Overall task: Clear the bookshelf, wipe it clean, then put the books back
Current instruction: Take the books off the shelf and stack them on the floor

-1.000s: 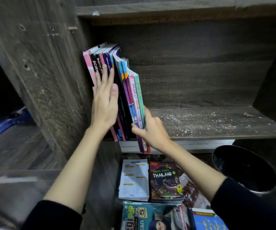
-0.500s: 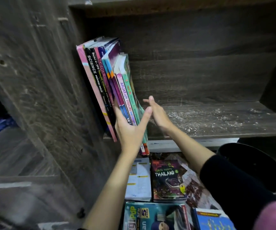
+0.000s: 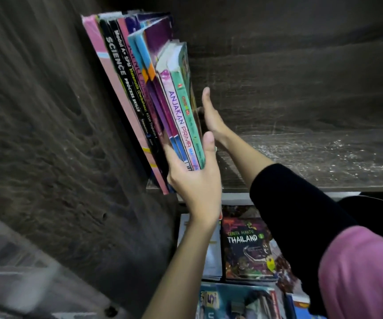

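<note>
A row of books (image 3: 140, 88) stands at the left end of the dark wooden shelf (image 3: 301, 157) and leans against its side wall (image 3: 47, 111). Pink, black "SCIENCE", purple, "ANJAKAN PRIMA" and green spines face me. My left hand (image 3: 195, 180) grips the lower ends of the rightmost books, with its thumb up along the green book (image 3: 186, 107). My right hand (image 3: 211, 116) reaches into the shelf and lies flat against the green book's right cover. Its fingers are mostly hidden behind the books.
White dust specks cover the bare shelf board to the right. Below the shelf lie a "THAILAND" book (image 3: 248, 247), a white book (image 3: 213, 256) and a blue magazine (image 3: 239, 302). A black round bin (image 3: 374, 208) stands at the lower right.
My left hand slid down from the spines to grip the books' lower ends. My right hand left the front bottom edge and went in along the row's right side. The view moved closer.
</note>
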